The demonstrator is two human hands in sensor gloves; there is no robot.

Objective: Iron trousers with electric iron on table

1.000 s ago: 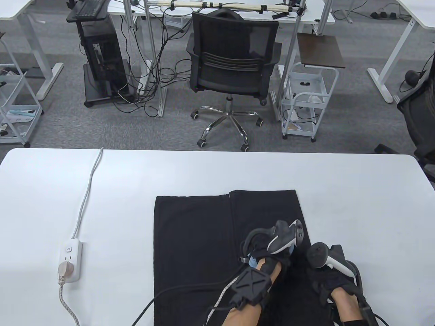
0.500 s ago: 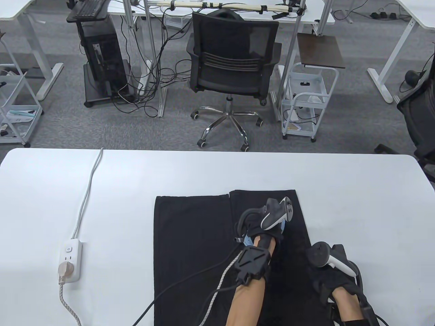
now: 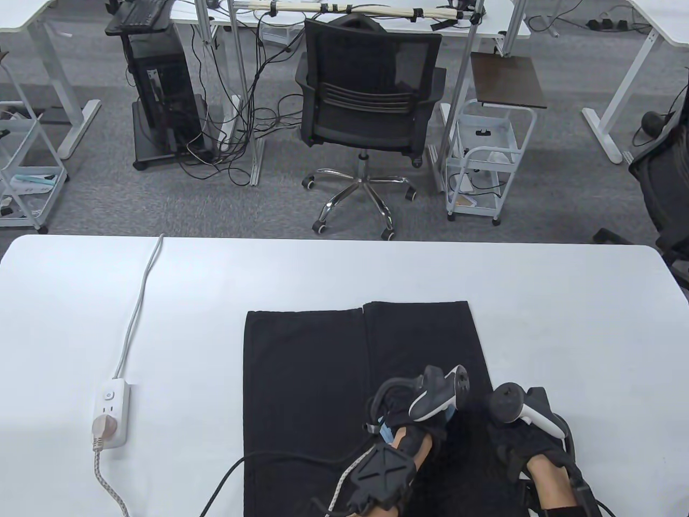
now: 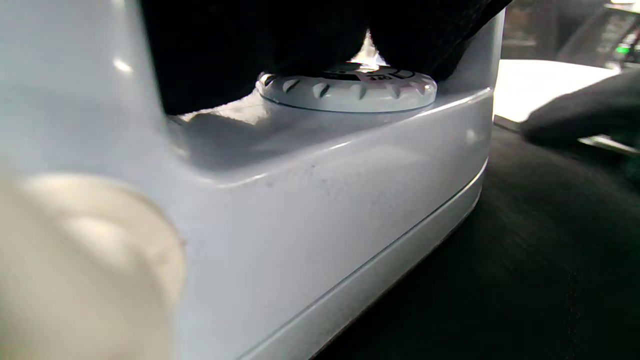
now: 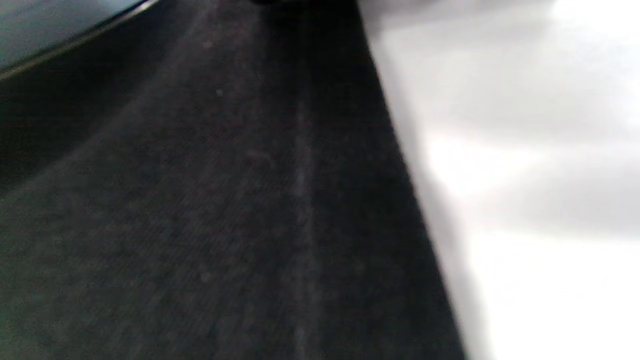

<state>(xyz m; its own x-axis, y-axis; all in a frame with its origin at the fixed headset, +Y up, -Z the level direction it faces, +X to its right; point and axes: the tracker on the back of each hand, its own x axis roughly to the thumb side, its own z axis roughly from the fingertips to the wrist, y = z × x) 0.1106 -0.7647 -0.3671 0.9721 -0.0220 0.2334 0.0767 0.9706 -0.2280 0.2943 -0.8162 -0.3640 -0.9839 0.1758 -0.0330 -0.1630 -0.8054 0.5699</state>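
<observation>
Black trousers (image 3: 301, 388) lie flat on the white table (image 3: 344, 269), hems toward the far edge. My left hand (image 3: 414, 414) grips the handle of a pale blue electric iron (image 3: 386, 431), which stands soleplate-down on the right leg. The left wrist view shows the iron's body (image 4: 320, 200) and its dial (image 4: 350, 90) up close on the cloth. My right hand (image 3: 519, 436) rests on the right leg near its outer edge, just right of the iron. The right wrist view shows the trouser cloth (image 5: 225, 200) and the bare table (image 5: 540, 200).
A white power strip (image 3: 110, 412) lies at the table's left with the iron's plug in it. A braided cord (image 3: 105, 479) runs from it toward the near edge. An office chair (image 3: 366, 102) and a white cart (image 3: 484, 161) stand beyond the table.
My left hand first pushed the iron along the right leg toward the hem, then drew it back toward the near edge. My right hand stayed in place.
</observation>
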